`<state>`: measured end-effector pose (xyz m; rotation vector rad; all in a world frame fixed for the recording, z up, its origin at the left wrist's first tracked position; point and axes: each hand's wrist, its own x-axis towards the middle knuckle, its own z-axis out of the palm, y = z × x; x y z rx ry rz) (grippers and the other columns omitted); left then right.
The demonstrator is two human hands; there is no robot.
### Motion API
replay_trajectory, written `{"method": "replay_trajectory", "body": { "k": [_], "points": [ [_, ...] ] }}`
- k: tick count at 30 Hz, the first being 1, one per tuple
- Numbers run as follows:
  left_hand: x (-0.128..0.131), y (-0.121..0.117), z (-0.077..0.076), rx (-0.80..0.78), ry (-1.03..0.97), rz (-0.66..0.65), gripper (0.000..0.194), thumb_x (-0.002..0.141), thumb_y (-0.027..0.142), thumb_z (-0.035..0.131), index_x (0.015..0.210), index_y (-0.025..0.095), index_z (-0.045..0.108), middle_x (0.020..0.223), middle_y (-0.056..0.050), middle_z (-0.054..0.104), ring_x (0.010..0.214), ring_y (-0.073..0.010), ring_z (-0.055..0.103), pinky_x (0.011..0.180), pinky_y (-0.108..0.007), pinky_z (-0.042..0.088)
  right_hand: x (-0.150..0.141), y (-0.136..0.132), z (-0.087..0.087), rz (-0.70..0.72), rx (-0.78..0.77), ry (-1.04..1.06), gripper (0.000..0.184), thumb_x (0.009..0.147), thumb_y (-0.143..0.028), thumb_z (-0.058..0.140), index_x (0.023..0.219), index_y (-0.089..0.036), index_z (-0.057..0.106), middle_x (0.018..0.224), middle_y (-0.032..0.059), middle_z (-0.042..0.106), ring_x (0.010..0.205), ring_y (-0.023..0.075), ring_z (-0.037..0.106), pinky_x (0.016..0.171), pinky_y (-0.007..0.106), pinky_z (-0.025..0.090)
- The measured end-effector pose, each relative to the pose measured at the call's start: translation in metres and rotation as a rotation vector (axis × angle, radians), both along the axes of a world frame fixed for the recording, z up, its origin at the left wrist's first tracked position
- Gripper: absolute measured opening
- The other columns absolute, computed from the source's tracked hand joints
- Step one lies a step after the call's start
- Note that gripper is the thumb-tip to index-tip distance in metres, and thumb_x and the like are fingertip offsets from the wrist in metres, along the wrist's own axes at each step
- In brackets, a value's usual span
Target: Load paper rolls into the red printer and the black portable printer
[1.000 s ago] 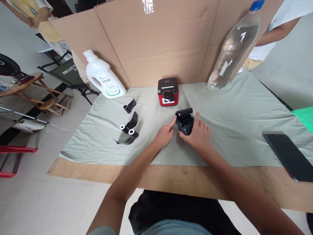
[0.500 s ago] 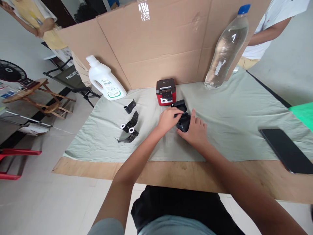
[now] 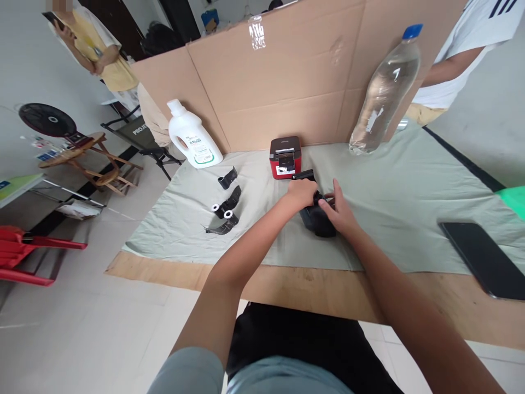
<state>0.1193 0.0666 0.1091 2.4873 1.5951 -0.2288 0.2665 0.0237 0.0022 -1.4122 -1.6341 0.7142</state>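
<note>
A black device (image 3: 319, 221) with a raised lid, much like a portable printer, rests on the cloth in front of me. My left hand (image 3: 302, 193) is closed on its far left side, by the lid, with the fingertips partly hidden. On its right side, my right hand (image 3: 339, 210) grips the edge with thumb and fingers, the index finger pointing up. Just behind stands a red and black printer (image 3: 286, 158) with a dark strip at its front. To the left lie a black roll (image 3: 227, 178) and two black rolls with white cores, one (image 3: 229, 216) nearest me.
A cardboard panel (image 3: 283, 87) closes off the back. A white jug (image 3: 194, 137) stands left, a tall water bottle (image 3: 385, 93) right. A dark phone (image 3: 484, 257) lies at the right front. Beyond the panel are two people, a fan (image 3: 49, 119) and chairs.
The black device has turned and its body sits nearer me. My right hand has gone from lying beside it to gripping its edge. The view has shifted slightly left.
</note>
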Motion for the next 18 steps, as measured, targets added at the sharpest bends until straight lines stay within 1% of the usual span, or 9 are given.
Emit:
{"method": "replay_trajectory", "body": {
  "k": [2, 5, 7, 9, 12, 13, 14, 16, 18],
  "points": [
    [-0.008, -0.004, -0.001, 0.064, -0.057, -0.016, 0.027, 0.079, 0.019, 0.072, 0.105, 0.023, 0.076, 0.113, -0.009, 0.075, 0.105, -0.0275, 0.071, 0.088, -0.036, 0.054, 0.010, 0.007, -0.004, 0.016, 0.010, 0.136, 0.092, 0.090, -0.065, 0.047, 0.164, -0.018, 0.019, 0.115, 0.0122, 0.066, 0.082, 0.0228, 0.064, 0.077, 0.040, 0.054],
    [-0.024, -0.010, -0.001, 0.166, -0.210, 0.011, 0.032, 0.080, 0.024, 0.071, 0.113, 0.027, 0.074, 0.111, -0.003, 0.076, 0.104, -0.0239, 0.070, 0.085, -0.031, 0.053, 0.020, 0.017, -0.010, -0.049, 0.010, 0.345, 0.085, 0.092, -0.068, 0.041, 0.162, -0.023, 0.024, 0.114, 0.0099, 0.065, 0.074, 0.0191, 0.062, 0.063, 0.033, 0.052],
    [-0.040, -0.013, 0.001, 0.216, -0.354, 0.057, 0.039, 0.082, 0.025, 0.069, 0.122, 0.028, 0.072, 0.111, -0.002, 0.077, 0.105, -0.0224, 0.070, 0.086, -0.029, 0.053, 0.022, 0.020, -0.014, -0.107, 0.011, 0.444, 0.083, 0.091, -0.069, 0.041, 0.159, -0.023, 0.028, 0.112, 0.0087, 0.064, 0.070, 0.0172, 0.060, 0.059, 0.030, 0.050],
    [-0.061, -0.015, 0.005, 0.256, -0.523, 0.109, 0.044, 0.084, 0.024, 0.068, 0.128, 0.027, 0.069, 0.110, -0.003, 0.076, 0.098, -0.0208, 0.070, 0.085, -0.028, 0.052, 0.021, 0.022, -0.015, -0.149, 0.017, 0.491, 0.082, 0.090, -0.069, 0.043, 0.156, -0.021, 0.032, 0.110, 0.0082, 0.064, 0.068, 0.0157, 0.059, 0.057, 0.029, 0.049],
    [-0.105, -0.011, 0.012, 0.301, -0.702, 0.207, 0.044, 0.083, 0.023, 0.067, 0.127, 0.023, 0.068, 0.108, -0.002, 0.075, 0.081, -0.0166, 0.070, 0.081, -0.026, 0.052, 0.020, 0.022, -0.014, -0.159, 0.012, 0.483, 0.083, 0.089, -0.070, 0.044, 0.153, -0.019, 0.034, 0.109, 0.0080, 0.063, 0.068, 0.0149, 0.059, 0.057, 0.028, 0.049],
    [-0.122, -0.008, 0.013, 0.316, -0.721, 0.261, 0.042, 0.083, 0.024, 0.067, 0.124, 0.023, 0.068, 0.107, -0.002, 0.075, 0.077, -0.0155, 0.070, 0.081, -0.026, 0.052, 0.019, 0.022, -0.014, -0.158, 0.007, 0.476, 0.082, 0.089, -0.070, 0.044, 0.153, -0.019, 0.034, 0.108, 0.0077, 0.063, 0.068, 0.0148, 0.060, 0.056, 0.028, 0.048],
    [-0.141, -0.005, 0.014, 0.336, -0.718, 0.341, 0.040, 0.081, 0.025, 0.068, 0.121, 0.022, 0.069, 0.106, -0.002, 0.075, 0.076, -0.0156, 0.070, 0.080, -0.026, 0.052, 0.019, 0.022, -0.013, -0.161, 0.004, 0.472, 0.082, 0.089, -0.070, 0.043, 0.152, -0.019, 0.034, 0.107, 0.0073, 0.063, 0.067, 0.0148, 0.060, 0.055, 0.027, 0.048],
    [-0.179, 0.003, 0.014, 0.374, -0.676, 0.517, 0.035, 0.079, 0.026, 0.070, 0.114, 0.020, 0.068, 0.100, -0.003, 0.076, 0.079, -0.0178, 0.070, 0.077, -0.026, 0.051, 0.019, 0.023, -0.012, -0.170, 0.004, 0.476, 0.080, 0.089, -0.070, 0.044, 0.150, -0.019, 0.036, 0.106, 0.0068, 0.063, 0.066, 0.0145, 0.060, 0.055, 0.027, 0.048],
    [-0.215, 0.011, 0.012, 0.366, -0.585, 0.739, 0.034, 0.079, 0.028, 0.070, 0.112, 0.018, 0.065, 0.093, -0.004, 0.076, 0.079, -0.0188, 0.069, 0.073, -0.027, 0.049, 0.019, 0.023, -0.012, -0.174, 0.003, 0.483, 0.078, 0.089, -0.068, 0.045, 0.149, -0.019, 0.037, 0.105, 0.0067, 0.063, 0.065, 0.0143, 0.060, 0.055, 0.027, 0.048]
  ]
}}
